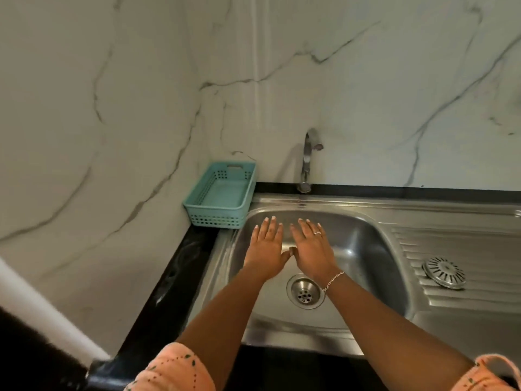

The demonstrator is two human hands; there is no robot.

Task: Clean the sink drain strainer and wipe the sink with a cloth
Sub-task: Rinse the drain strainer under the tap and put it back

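Left hand (266, 246) and right hand (311, 249) flat, fingers spread, empty, over the sink (366, 249) basin; strainer (444, 273) lies right on the drainboard; likely light, stiff, slippery metal; pinch the rim.

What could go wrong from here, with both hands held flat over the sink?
1. The strainer lies out on the drainboard, so the drain is uncovered. Any scraps loosened in the basin could wash straight down it.
2. The bracelet on the right hand hangs close above that opening. It might snag or get soiled once scrubbing starts.

The left hand is open and holds nothing, as is the right.
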